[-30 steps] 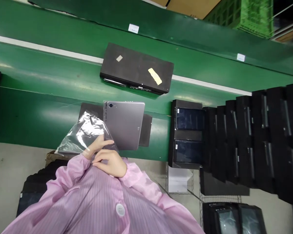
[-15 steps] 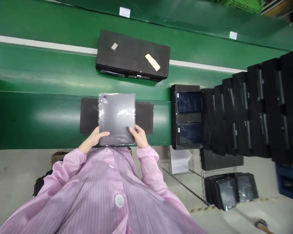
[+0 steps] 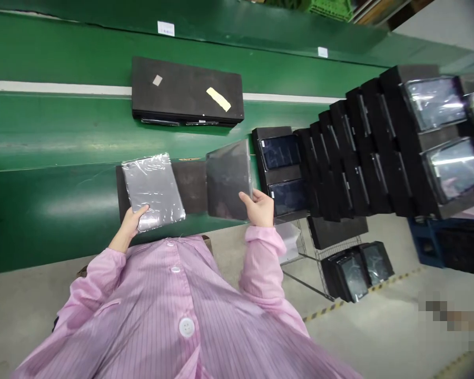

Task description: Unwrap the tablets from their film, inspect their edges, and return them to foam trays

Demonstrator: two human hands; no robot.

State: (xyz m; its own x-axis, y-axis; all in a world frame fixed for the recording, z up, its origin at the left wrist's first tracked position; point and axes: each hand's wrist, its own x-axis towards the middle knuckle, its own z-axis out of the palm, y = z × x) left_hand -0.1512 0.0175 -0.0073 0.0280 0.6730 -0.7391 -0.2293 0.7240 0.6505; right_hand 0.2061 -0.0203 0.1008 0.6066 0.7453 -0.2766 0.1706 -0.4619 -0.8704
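Observation:
My left hand (image 3: 131, 223) grips the lower left edge of a silver-grey tablet in clear plastic film (image 3: 154, 192), tilted, thumb on its face. My right hand (image 3: 258, 208) holds a second, darker grey tablet (image 3: 228, 181) by its lower right edge, thumb on the near face. The two tablets are apart. Beneath and between them lies a flat black foam block (image 3: 191, 187) on the green bench (image 3: 75, 205). The fingers behind each tablet are partly hidden.
A black foam stack (image 3: 185, 87) with paper scraps on top stands further back on the bench. At right, a black foam tray (image 3: 280, 175) holds two tablets, beside a long leaning row of black trays (image 3: 347, 142). A wire rack (image 3: 300, 252) stands below the bench edge.
My hands have separated: the left moved left with the silver-grey tablet, the right moved right with a darker one. Before, both hands held them together as one. The view has swung right.

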